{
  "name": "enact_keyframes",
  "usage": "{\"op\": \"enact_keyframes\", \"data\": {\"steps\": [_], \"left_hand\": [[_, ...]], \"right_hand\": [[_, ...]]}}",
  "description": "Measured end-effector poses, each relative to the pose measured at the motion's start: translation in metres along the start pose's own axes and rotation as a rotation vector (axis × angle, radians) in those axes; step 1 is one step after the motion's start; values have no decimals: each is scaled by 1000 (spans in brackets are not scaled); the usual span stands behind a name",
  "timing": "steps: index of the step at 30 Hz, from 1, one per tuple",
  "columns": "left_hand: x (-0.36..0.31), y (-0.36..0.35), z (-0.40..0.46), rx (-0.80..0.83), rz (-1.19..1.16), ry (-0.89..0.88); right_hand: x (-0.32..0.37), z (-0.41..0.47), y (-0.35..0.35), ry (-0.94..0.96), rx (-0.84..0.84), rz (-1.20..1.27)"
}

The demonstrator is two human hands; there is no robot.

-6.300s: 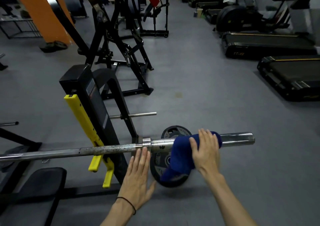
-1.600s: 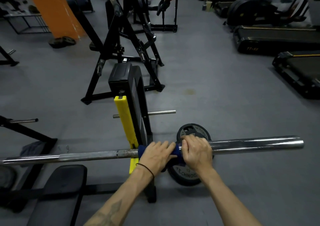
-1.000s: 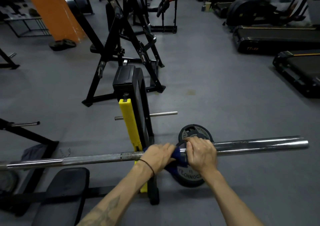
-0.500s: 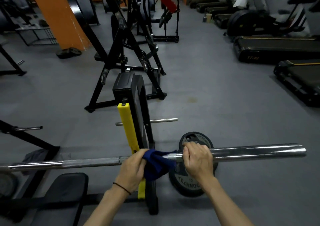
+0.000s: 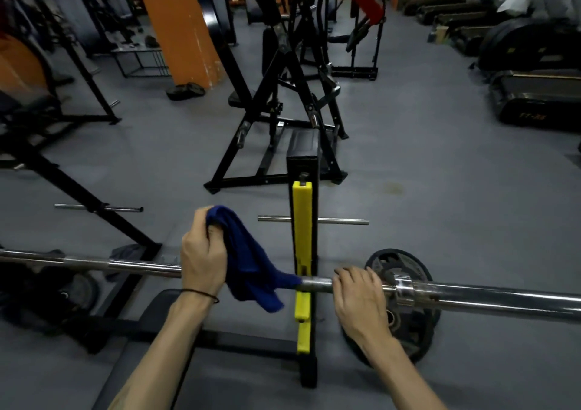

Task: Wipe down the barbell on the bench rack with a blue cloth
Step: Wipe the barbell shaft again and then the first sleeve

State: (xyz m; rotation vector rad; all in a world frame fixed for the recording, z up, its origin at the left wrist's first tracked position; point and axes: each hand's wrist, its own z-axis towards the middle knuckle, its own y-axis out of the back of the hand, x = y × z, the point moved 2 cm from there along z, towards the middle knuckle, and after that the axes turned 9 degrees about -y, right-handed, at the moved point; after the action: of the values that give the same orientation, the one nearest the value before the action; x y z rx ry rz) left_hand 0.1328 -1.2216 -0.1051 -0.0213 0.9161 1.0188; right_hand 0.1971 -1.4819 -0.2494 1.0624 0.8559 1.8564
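Head view: barbell lies across the yellow rack hook. Left hand grips the blue cloth, raised above the bar; cloth tail touches the bar. Right hand curls over the bar beside the collar. Sleeve end projects rightward over bare grey floor.

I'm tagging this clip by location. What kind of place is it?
A gym, almost certainly: a barbell on a bench rack, a weight plate on the floor, and treadmills along the far wall.
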Motion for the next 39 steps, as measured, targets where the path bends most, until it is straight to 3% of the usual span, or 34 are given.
{"op": "enact_keyframes", "data": {"steps": [3, 7, 12, 14, 18, 23, 26, 28, 31, 33, 36, 39], "left_hand": [[-2, 17, 32, -60, 77, -33], [-1, -13, 24, 31, 73, -165], [26, -88, -69, 574, 120, -148], [43, -98, -93, 663, 232, -240], [65, -91, -87, 652, 258, -437], [109, -52, -76, 632, 279, -526], [124, -32, -63, 515, 299, -577], [124, -17, -55, 398, 226, -419], [119, 0, -45, 186, 53, 33], [111, 2, -42, 107, -49, 128], [90, -7, -43, 145, -116, -47], [79, -25, -66, 488, 5, -404]], "right_hand": [[5, 1, -2, -23, -9, -60], [11, -1, -1, -51, -20, -88], [14, -2, 3, -4, -40, -120], [14, 0, 3, -8, -45, -157], [16, 7, 2, -30, -46, -263], [20, 22, -3, 17, 13, -297], [22, 27, -9, 55, -16, -293], [23, 26, -10, 19, -61, -257], [24, 24, -11, 22, -104, -232], [24, 24, -10, 33, -107, -222], [27, 25, -7, 29, -88, -219], [26, 24, -6, 4, -75, -232]]}}
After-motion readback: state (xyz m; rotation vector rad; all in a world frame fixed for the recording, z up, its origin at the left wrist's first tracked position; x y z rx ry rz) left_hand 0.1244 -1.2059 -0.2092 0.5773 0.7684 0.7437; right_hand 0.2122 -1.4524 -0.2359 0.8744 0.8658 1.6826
